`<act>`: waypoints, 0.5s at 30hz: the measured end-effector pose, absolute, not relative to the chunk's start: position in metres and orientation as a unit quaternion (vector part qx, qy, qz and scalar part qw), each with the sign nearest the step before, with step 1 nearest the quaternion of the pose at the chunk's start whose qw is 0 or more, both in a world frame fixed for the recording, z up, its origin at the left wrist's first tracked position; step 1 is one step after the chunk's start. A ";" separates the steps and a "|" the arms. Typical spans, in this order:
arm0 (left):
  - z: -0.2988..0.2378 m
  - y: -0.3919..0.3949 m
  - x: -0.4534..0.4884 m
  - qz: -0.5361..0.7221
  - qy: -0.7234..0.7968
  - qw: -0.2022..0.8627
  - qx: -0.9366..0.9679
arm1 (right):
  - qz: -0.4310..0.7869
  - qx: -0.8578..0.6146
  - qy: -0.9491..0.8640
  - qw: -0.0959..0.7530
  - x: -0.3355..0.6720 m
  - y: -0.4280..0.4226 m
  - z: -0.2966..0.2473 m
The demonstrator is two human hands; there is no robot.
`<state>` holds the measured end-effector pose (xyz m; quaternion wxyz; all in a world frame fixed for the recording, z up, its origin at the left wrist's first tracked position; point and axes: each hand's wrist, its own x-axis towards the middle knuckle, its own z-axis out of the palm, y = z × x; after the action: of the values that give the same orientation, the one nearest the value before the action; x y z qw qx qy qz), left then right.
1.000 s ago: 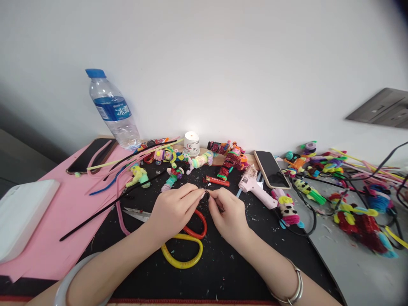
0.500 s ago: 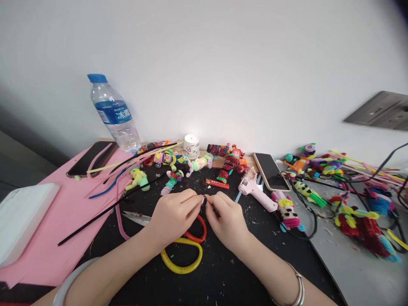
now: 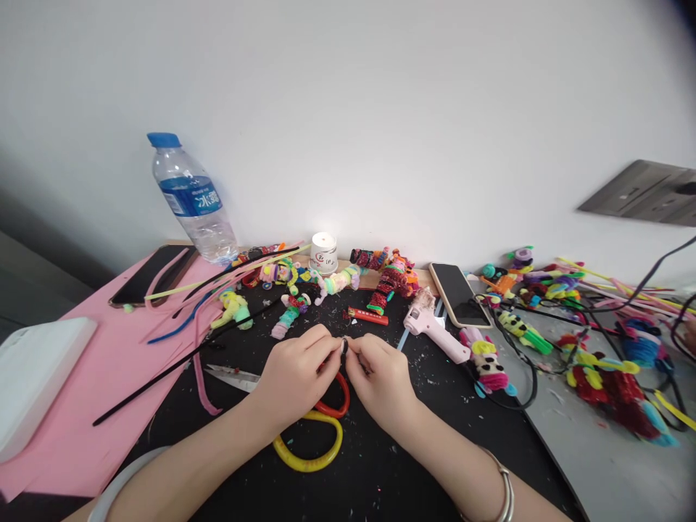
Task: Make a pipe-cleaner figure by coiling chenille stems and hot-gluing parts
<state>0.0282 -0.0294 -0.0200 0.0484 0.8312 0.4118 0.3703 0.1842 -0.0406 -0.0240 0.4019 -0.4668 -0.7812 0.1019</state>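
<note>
Between my fingertips is a small black piece (image 3: 344, 347), which looks like a bit of pipe cleaner. My left hand (image 3: 299, 370) pinches it from one side. Opposite, my right hand (image 3: 380, 373) has its fingers curled and pinching the same piece, so the fingertips of both hands nearly meet. Scissors with one yellow and one red handle loop (image 3: 308, 464) lie under my left hand, which hides their middle. A red lighter (image 3: 368, 316) and a pink glue gun (image 3: 438, 335) rest just beyond my right hand.
Pipe-cleaner figures (image 3: 395, 279) line the back near a white paper cup (image 3: 324, 254). A water bottle (image 3: 193, 196) leans on the wall. Phones lie left and right, one a light-framed phone (image 3: 460, 293). Pink sheets (image 3: 65, 406) and a long black pipe cleaner (image 3: 146, 391) lie left.
My fingertips have come a little closer together, and more of the black piece shows between them. The whole view has shifted slightly; the things on the table stay put.
</note>
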 end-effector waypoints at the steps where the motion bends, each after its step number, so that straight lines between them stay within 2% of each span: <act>1: -0.020 -0.028 0.027 0.373 0.411 0.055 0.830 | 0.109 -0.473 -0.771 0.413 0.185 -0.040 -0.024; 6: -0.021 -0.023 0.021 0.381 0.412 0.061 0.826 | 0.130 -0.482 -0.748 0.437 0.193 -0.035 -0.021; 15: -0.024 -0.020 0.016 0.369 0.389 0.063 0.841 | 0.131 -0.460 -0.767 0.428 0.195 -0.033 -0.024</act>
<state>0.0162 -0.0201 -0.0242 0.0626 0.8415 0.3895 0.3691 0.1951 -0.0328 -0.0244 0.4278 -0.4601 -0.7669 0.1312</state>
